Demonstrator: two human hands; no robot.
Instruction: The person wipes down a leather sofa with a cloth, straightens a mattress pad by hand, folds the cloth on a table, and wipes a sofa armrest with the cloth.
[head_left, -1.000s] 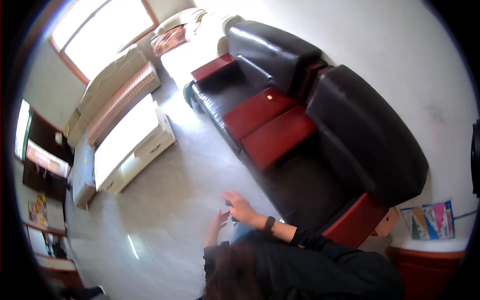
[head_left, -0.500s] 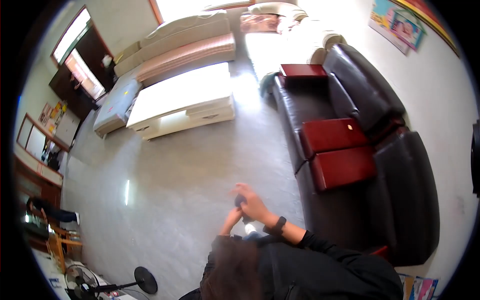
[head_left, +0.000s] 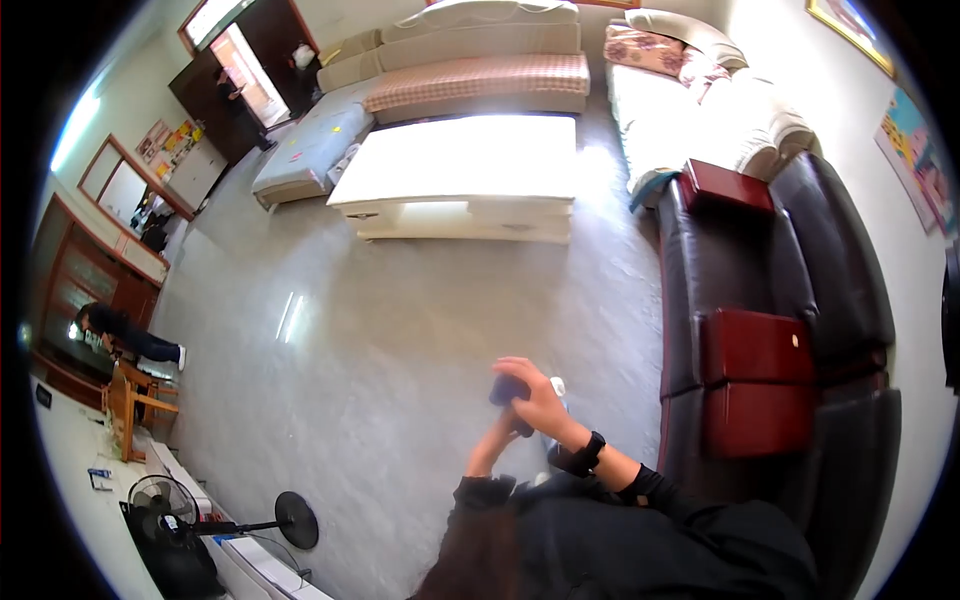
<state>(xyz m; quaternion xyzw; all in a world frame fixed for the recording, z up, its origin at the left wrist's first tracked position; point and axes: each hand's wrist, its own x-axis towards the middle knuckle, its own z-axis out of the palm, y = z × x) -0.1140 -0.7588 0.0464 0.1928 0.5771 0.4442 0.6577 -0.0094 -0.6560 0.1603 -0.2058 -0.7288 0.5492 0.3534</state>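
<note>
A small dark bluish-black object [head_left: 508, 389] is between my two hands, close in front of my body. My right hand [head_left: 541, 405] curls over it from the right, with a black band [head_left: 580, 456] on that wrist. From below and left, my left hand [head_left: 496, 441] closes against its lower part, touching or nearly touching the right hand. Fingers cover much of the object, so its kind cannot be made out. Below my hands is the grey floor [head_left: 400, 340], and a white shoe tip [head_left: 557, 385] shows just beyond the right hand.
Dark leather sofas with red wooden boxes [head_left: 757, 346] line the right side. Ahead stand a white coffee table [head_left: 460, 165] and a beige sofa [head_left: 480, 75]. At left are a black fan [head_left: 295, 520], a wooden chair [head_left: 125, 405] and a bending person [head_left: 130, 335]. Another person [head_left: 240, 105] stands by the doorway.
The view has turned left, so furniture sits further right. My hands have stayed together on the dark object, which now shows more. A second shoe-side strip of blue clothing appears beside them.
</note>
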